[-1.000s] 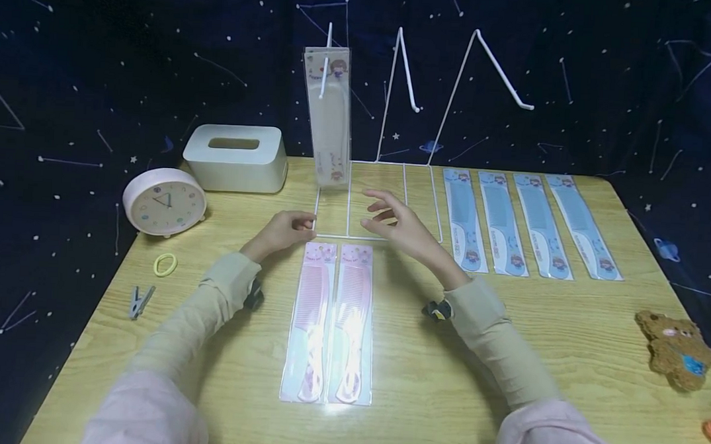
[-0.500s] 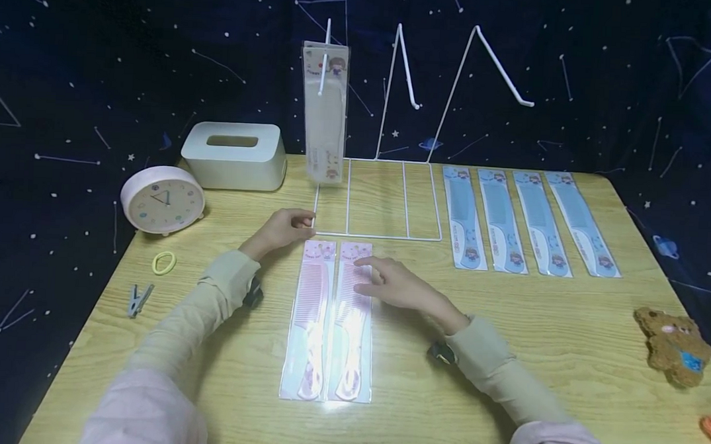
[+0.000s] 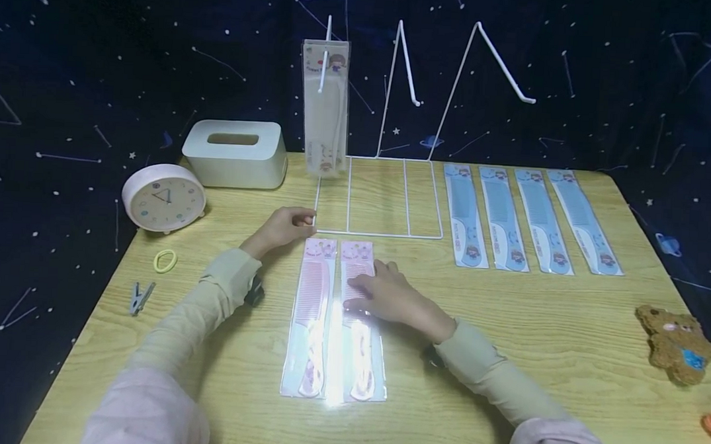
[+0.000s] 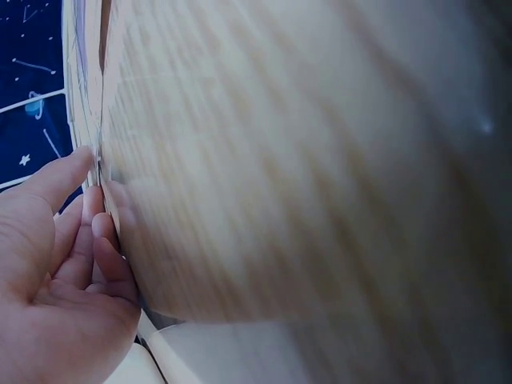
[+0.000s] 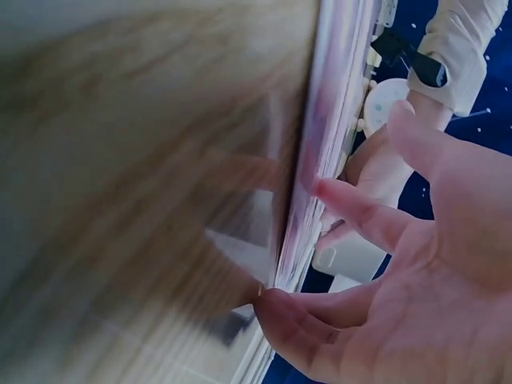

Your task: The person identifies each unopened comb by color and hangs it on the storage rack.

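In the head view my left hand [image 3: 283,229] pinches the front left corner of a white wire display rack [image 3: 379,234] with thumb and fingers. My right hand [image 3: 393,295] is over the right one of two pink combs in clear packs, holding that pink comb [image 3: 363,355] near its upper part. Its fingers curl at the pack's right edge, and one fingertip meets the pink surface in the right wrist view. The left pink comb [image 3: 312,299] lies flat beside it. A packaged comb [image 3: 326,115] hangs from the rack's left hook, backing card and pale rear side facing me.
Several blue packaged combs [image 3: 494,218] lie in a row right of the rack. To the left stand a tissue box [image 3: 234,167] and a round clock [image 3: 164,199], with a yellow hair tie [image 3: 165,261] and a grey clip [image 3: 141,299] nearer. A brown bear [image 3: 678,343] lies far right.
My right hand has come from above the rack down and back onto the right pink comb, whose lower end has swung to the right. The left hand stays at the rack's corner.
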Demonstrator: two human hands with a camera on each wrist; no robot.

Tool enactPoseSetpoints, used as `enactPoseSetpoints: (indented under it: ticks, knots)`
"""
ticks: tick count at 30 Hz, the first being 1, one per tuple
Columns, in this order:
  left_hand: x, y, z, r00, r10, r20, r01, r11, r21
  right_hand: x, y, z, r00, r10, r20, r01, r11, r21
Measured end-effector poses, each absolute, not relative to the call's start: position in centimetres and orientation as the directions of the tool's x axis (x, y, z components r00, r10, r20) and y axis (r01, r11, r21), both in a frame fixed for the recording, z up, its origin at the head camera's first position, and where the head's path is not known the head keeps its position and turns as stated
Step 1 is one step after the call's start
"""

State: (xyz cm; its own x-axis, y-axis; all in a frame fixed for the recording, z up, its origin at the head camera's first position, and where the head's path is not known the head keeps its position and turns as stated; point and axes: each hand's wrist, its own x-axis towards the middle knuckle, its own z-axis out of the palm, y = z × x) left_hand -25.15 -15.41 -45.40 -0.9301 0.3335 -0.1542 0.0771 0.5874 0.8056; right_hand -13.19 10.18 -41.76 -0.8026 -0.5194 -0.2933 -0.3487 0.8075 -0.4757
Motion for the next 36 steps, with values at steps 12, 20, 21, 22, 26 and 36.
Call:
enactPoseSetpoints:
  ticks: [12, 20, 21, 22, 26, 36]
  knots:
    - [-25.3, -15.4, -45.3, -0.931, 0.324, -0.169, 0.062, 0.593, 0.803, -11.8, 12.3, -41.7, -0.829, -0.538, -0.151, -0.407, 0.766, -0.497]
    - [-25.1, -15.3, -45.2, -0.932, 0.321, -0.167, 0.061, 0.596, 0.801, -11.6, 13.1, -41.5, -0.867, -0.421, -0.267, -0.213, 0.796, -0.566]
    - [-25.1, -15.2, -45.2, -0.932, 0.321, -0.167, 0.061, 0.596, 0.801, -11.6, 13.2, -41.5, -0.867, -0.419, -0.270, -0.208, 0.796, -0.569]
    - [-25.1, -15.2, -45.1, -0.932, 0.321, -0.169, 0.061, 0.597, 0.800, -11.7, 13.4, -41.5, -0.865, -0.423, -0.269, -0.209, 0.792, -0.573]
    - [-24.9, -15.1, -45.1, -0.930, 0.322, -0.176, 0.054, 0.595, 0.802, -12.1, 13.9, -41.6, -0.859, -0.440, -0.262, -0.211, 0.770, -0.602]
    - [-25.1, -15.1, -45.2, -0.933, 0.318, -0.169, 0.056, 0.591, 0.804, -12.6, 15.4, -41.1, -0.885, -0.410, -0.218, -0.158, 0.707, -0.689]
